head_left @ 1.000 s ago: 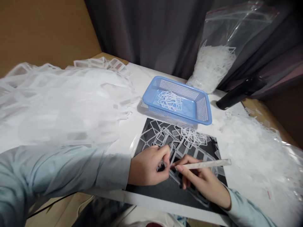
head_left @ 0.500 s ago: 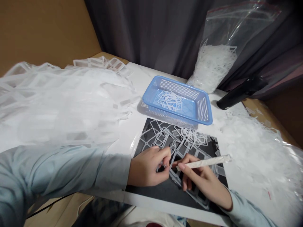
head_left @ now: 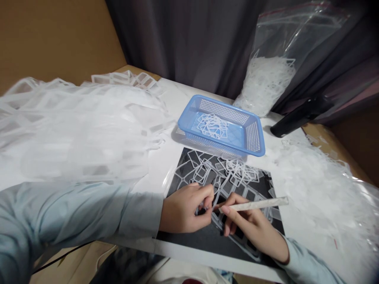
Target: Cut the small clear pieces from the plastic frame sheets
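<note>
The left hand (head_left: 185,209) is pinching, I think, a thin white plastic strand (head_left: 215,195) of the tangled frame lattice (head_left: 227,177); its fingertips (head_left: 209,193) close narrow on this strand, but the fingers hide part of the contact, so I cannot be fully sure. The strand goes up from these fingertips toward the far side of the dark sheet (head_left: 204,240), and the left hand is the nearer one to it. The right hand (head_left: 251,225) holds a pale rolled stick (head_left: 254,205) in a narrow, pen-like grip; the long axis of the stick lies almost crosswise, and its thin end points to the left fingertips, just beside them. Just beyond the far edge of the dark sheet stands a blue perforated basket (head_left: 251,136) with some frames inside; a large white lattice pile (head_left: 74,134) lies to the left of the sheet, and another pile (head_left: 322,189) lies to its right; farther beyond the sheet are a clear zip bag (head_left: 284,39) and a black handle (head_left: 300,117).
</note>
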The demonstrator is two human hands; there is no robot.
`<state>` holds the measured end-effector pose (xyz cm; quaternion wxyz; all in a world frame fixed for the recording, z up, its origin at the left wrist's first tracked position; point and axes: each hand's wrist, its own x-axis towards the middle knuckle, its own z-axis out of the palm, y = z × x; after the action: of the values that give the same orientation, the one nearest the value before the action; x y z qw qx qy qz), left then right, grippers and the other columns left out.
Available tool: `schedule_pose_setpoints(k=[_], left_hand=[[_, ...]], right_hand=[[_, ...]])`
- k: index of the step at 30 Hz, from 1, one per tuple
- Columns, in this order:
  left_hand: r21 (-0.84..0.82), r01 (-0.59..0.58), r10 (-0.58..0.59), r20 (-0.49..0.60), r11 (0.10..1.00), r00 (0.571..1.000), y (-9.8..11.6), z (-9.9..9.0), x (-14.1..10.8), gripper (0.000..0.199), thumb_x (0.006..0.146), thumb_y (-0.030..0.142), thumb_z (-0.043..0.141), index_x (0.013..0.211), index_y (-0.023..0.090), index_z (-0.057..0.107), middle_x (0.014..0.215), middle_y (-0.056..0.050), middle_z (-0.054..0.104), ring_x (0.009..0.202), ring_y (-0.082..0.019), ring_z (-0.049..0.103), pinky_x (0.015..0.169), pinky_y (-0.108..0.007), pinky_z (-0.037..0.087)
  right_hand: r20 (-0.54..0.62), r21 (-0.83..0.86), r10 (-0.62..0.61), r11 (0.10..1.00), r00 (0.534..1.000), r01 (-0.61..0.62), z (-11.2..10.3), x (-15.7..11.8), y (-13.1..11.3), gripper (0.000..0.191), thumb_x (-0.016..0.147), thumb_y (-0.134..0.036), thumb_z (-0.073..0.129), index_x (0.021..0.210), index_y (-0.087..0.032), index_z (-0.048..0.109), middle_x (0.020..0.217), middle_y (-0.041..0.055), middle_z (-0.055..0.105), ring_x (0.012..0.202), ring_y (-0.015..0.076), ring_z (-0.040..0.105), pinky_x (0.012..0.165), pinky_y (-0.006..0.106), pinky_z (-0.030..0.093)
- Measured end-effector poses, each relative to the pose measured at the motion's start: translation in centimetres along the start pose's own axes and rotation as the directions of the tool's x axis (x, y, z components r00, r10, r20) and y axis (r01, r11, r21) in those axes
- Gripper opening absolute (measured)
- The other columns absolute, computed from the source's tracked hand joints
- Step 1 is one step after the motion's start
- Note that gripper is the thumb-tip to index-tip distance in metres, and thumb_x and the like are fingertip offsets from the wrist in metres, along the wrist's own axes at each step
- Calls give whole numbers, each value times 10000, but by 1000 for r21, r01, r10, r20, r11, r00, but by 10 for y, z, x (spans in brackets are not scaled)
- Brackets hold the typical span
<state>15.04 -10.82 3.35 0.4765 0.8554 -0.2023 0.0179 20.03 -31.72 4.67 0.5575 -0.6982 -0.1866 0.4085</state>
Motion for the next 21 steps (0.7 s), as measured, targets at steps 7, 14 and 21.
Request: schedule_pose_setpoints(k=[7,14,21], left_hand=[[-35,4,-3,25,999,1000,-2,0,-2,206,788,107,483,761,209,306,704,38,479,656,-126,428,682,-269,326],[-147,-20,24,25,989,999,-2,-1,1,261,759,89,482,753,216,254,696,46,477,642,-108,423,634,-238,336],[-211,-39,40,-1,977,999,-1,-2,1,262,758,90,474,743,218,245,674,44,479,612,-96,406,611,-236,336]], right_hand=[[-6,-95,-50,994,999,49,0,0,2,339,987,-460,532,851,-152,571,677,6,572,565,106,576,524,198,451],[-26,-261,-140,957,990,128,1,-4,8,329,1022,-414,478,839,-163,586,715,19,573,584,112,573,559,226,432],[-19,-298,-162,943,987,149,2,-5,6,316,1026,-403,470,849,-171,589,697,14,567,570,117,572,561,233,428]])
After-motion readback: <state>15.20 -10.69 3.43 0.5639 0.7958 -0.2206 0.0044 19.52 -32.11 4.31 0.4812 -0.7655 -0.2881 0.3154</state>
